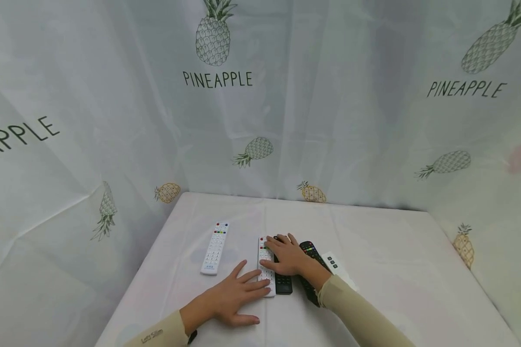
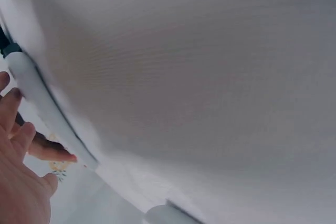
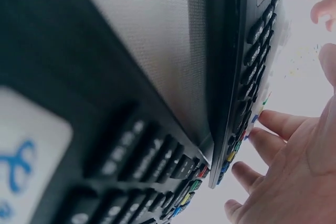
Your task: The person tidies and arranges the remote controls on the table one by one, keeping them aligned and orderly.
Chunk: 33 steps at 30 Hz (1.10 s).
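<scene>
Table [image 1: 382, 241]: middle white remote [image 1: 267, 274] laid beside middle black remote [image 1: 283, 286]; left white remote [image 1: 214, 249] set well apart; slanted black remote [image 1: 311, 251] and pale remote [image 1: 337, 270] seen at right.
Left hand [image 1: 236, 298]: fingers spread, nothing grasped — tips laid over middle white remote's near end.
Right hand [image 1: 290, 258]: fingers relaxed, nothing clenched; placed across both.
Step, as judged: middle two being squared up.
Next move: light sideways pressure probably called for — ends to be kept level.

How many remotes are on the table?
5: left white remote, alone; middle white remote and middle black remote, side by side; slanted black remote and right white remote, near the right sleeve. More may be hidden.
</scene>
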Each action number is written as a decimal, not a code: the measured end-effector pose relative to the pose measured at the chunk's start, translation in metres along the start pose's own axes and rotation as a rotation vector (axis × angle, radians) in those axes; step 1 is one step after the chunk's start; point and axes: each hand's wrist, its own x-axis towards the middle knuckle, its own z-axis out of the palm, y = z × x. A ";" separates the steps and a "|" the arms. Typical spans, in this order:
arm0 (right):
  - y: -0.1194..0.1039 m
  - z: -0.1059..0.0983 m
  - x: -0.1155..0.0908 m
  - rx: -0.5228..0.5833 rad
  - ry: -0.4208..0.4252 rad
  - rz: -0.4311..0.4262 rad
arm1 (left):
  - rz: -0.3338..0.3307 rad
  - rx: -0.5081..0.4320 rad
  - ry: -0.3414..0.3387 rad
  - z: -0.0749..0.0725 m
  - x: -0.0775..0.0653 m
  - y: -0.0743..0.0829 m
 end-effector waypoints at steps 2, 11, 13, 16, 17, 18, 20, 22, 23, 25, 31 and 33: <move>0.000 0.000 0.000 0.006 0.001 0.003 | -0.001 -0.001 -0.008 -0.004 0.003 0.001; 0.003 0.001 0.000 0.013 -0.004 -0.003 | 0.000 0.011 -0.029 -0.012 0.012 0.004; 0.003 0.002 0.000 0.007 -0.006 -0.005 | -0.012 0.007 -0.038 -0.012 0.015 0.004; 0.004 0.003 0.000 0.008 -0.001 -0.009 | -0.024 0.005 -0.054 -0.012 0.018 0.004; 0.004 0.003 0.000 0.009 0.002 -0.011 | -0.027 0.003 -0.060 -0.012 0.018 0.005; 0.003 0.002 0.000 0.014 0.007 -0.015 | -0.027 0.003 -0.064 -0.012 0.019 0.005; 0.003 0.002 -0.001 0.026 0.019 -0.024 | -0.029 0.001 -0.077 -0.011 0.019 0.006; 0.002 0.001 -0.003 0.022 0.017 -0.029 | -0.033 0.004 -0.083 -0.011 0.019 0.006; 0.002 0.001 -0.004 0.022 0.017 -0.032 | -0.038 0.002 -0.087 -0.010 0.018 0.006; 0.001 0.000 -0.006 0.016 0.014 -0.036 | -0.041 0.008 -0.087 -0.010 0.018 0.006; 0.001 -0.001 -0.006 0.023 0.003 -0.024 | -0.041 -0.014 -0.080 -0.012 0.018 0.007; 0.001 -0.001 -0.004 0.020 -0.005 -0.025 | -0.036 -0.019 -0.073 -0.013 0.018 0.007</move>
